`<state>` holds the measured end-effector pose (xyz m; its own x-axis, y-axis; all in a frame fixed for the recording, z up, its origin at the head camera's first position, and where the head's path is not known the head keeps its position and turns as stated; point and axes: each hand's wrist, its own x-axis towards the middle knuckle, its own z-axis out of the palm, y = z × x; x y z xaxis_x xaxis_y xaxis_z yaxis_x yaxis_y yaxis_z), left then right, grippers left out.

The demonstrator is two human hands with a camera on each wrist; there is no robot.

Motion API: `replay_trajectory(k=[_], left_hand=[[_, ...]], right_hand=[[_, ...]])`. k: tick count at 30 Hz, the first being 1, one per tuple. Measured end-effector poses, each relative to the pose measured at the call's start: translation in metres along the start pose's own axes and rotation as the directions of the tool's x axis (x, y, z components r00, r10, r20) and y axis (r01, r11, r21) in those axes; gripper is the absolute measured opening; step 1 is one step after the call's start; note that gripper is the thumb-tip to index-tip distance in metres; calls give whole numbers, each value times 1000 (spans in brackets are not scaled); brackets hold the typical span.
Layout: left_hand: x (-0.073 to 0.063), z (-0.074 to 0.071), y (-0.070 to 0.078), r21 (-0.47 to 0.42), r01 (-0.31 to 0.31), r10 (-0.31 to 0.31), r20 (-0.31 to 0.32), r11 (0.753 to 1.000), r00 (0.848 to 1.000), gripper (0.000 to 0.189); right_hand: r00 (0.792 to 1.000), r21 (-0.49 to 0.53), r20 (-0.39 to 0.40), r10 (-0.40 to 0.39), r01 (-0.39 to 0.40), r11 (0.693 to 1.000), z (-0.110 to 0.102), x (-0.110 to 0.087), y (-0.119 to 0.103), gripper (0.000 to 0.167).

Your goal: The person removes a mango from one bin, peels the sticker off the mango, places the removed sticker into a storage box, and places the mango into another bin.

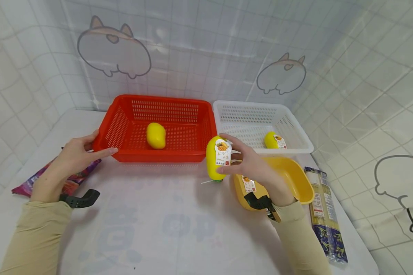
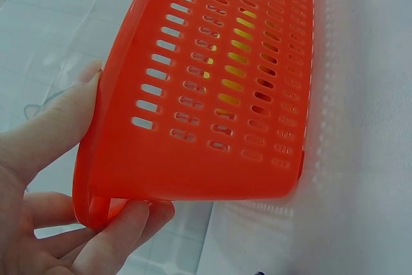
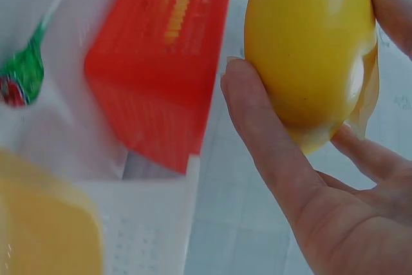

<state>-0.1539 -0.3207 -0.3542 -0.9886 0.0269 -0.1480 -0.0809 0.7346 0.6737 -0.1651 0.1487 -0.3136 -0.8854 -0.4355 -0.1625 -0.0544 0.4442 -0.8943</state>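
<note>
My right hand (image 1: 249,162) grips a yellow mango (image 1: 213,158) with a white fruit label, raised near the right front corner of the red basket (image 1: 165,156). In the right wrist view its fingers and thumb go round the smooth mango (image 3: 309,49). My left hand (image 1: 77,154) holds the basket's left front corner, thumb on the rim in the left wrist view and fingers curled beneath the lip. Inside the red basket lies another mango (image 1: 156,136). Below the held mango, a green-wrapped lollipop (image 3: 26,69) lies on the table, mostly hidden in the head view.
A white basket (image 1: 304,145) with a labelled mango (image 1: 271,140) adjoins the red one. The yellow bin (image 1: 297,183), partly behind my right forearm, has a labelled item (image 1: 249,184) in it. Packaged noodles (image 1: 325,214) lie at right, a purple snack bag (image 1: 77,179) under my left arm.
</note>
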Motion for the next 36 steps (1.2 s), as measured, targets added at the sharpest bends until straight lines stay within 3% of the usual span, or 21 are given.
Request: replay_trajectory(k=[11, 24, 36], left_hand=[[0, -1, 2, 18, 3, -3, 6, 1000, 1000, 108], [0, -1, 4, 4, -2, 2, 11, 1000, 1000, 108], [0, -1, 1, 7, -3, 3, 18, 1000, 1000, 106]], right_hand=[[995, 97, 94, -42, 33, 995, 28, 0, 0, 88], [978, 55, 147, -146, 139, 989, 57, 4, 13, 91], [975, 12, 199, -97, 97, 995, 82, 6, 20, 91]])
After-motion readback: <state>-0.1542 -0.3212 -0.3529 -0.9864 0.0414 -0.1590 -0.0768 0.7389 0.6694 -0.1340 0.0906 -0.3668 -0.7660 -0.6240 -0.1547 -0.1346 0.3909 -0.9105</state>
